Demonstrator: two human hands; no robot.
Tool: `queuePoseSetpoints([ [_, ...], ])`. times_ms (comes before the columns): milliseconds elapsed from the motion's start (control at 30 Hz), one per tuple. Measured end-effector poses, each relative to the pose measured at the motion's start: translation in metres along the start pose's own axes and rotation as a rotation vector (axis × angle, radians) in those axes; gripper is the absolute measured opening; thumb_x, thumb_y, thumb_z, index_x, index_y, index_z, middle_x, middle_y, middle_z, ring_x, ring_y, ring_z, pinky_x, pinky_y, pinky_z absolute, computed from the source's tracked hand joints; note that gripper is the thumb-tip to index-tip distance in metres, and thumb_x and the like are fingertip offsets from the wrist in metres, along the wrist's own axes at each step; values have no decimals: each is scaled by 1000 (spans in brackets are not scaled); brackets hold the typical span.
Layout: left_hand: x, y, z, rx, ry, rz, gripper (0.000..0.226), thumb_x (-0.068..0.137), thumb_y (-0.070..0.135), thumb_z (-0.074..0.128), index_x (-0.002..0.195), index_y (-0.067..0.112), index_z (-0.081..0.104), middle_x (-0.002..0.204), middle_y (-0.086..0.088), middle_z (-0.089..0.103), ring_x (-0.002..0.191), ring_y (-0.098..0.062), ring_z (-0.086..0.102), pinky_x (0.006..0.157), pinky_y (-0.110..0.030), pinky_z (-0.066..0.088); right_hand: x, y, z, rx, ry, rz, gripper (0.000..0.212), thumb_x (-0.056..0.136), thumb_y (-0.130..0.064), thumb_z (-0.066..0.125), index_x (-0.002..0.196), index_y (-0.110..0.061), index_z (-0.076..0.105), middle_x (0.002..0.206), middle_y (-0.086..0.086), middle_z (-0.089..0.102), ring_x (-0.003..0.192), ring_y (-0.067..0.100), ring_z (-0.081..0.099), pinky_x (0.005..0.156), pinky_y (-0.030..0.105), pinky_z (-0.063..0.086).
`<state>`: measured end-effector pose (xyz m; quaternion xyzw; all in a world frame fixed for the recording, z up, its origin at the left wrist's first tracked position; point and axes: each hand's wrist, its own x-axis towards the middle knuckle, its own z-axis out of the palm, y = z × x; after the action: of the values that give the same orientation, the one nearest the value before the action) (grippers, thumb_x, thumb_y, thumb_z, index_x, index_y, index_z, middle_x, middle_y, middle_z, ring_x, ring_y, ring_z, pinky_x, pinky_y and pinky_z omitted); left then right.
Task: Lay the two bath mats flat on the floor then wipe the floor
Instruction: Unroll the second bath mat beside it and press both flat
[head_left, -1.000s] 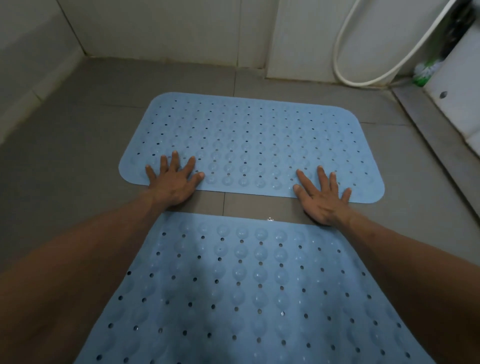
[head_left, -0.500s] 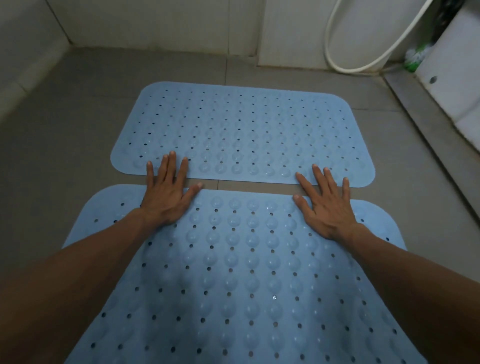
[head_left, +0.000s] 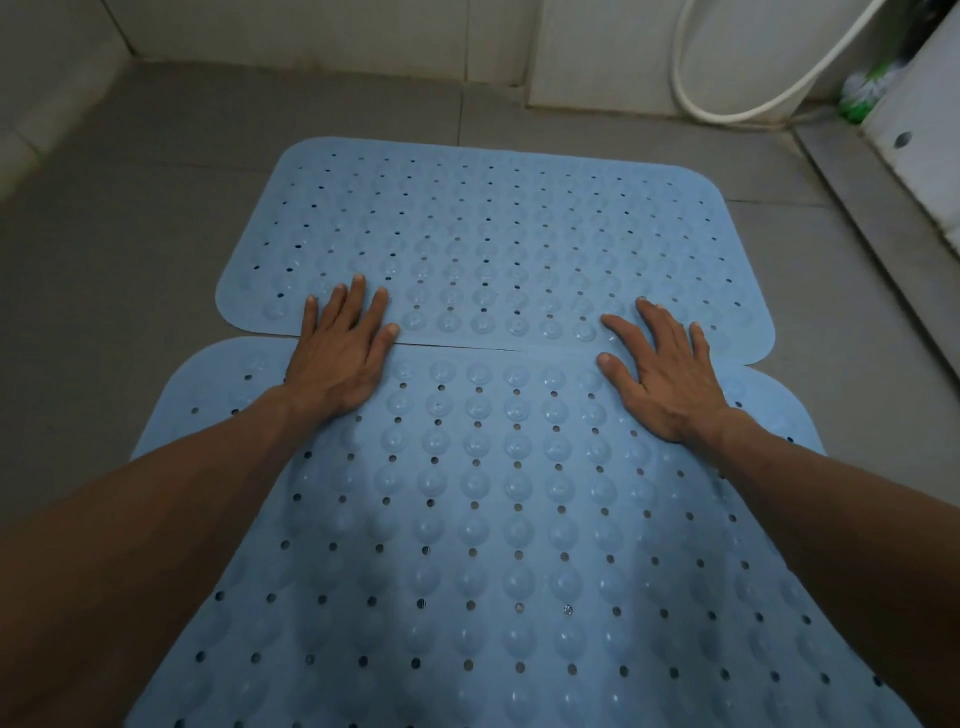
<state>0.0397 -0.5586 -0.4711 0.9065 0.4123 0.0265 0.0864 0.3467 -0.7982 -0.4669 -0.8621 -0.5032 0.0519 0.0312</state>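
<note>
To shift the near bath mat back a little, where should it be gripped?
Pinch the near mat at its exposed far-left rounded corner, coming from the left over bare floor. It lies flat under both palms, its far edge meeting the far mat.

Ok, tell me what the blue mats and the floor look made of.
Far bath mat and near bath mat: likely soft rubber or PVC, matte blue, with moulded domes and punched drain holes. Floor: probably ceramic or stone tile, dull grey, with visible grout lines.
</note>
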Motion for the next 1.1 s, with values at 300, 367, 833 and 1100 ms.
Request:
queuePoseSetpoints([
  [300,3,2,-1,-59,179,40,49,105,38,27,145,15,43,153,-6,38,144,-29,27,121,-45,13,2,-3,-3,-27,10,-2,70,92,-70,8,154,-41,17,167,1,5,155,23,4,124,53,-3],
  [367,6,1,-2,4,252,102,50,103,42,28,129,11,56,137,-10,55,129,-30,45,115,-47,26,4,-9,-7,-9,55,-36,69,93,-69,12,153,-37,24,166,3,9,154,22,6,124,53,-2],
  [833,63,-10,2,7,-10,22,70,96,61,5,156,24,-3,163,6,-8,150,-14,-10,118,-55,-11,96,-95,-3,47,-111,-65,65,97,-68,8,156,-44,-7,166,-7,-19,152,18,-20,121,53,-13],
  [1100,62,-9,-4,-11,9,31,71,97,59,8,156,21,4,164,4,-4,151,-16,-5,118,-58,-3,94,-99,-1,37,-36,-43,66,96,-68,10,157,-44,2,167,-8,-9,154,16,-10,124,53,-4],
])
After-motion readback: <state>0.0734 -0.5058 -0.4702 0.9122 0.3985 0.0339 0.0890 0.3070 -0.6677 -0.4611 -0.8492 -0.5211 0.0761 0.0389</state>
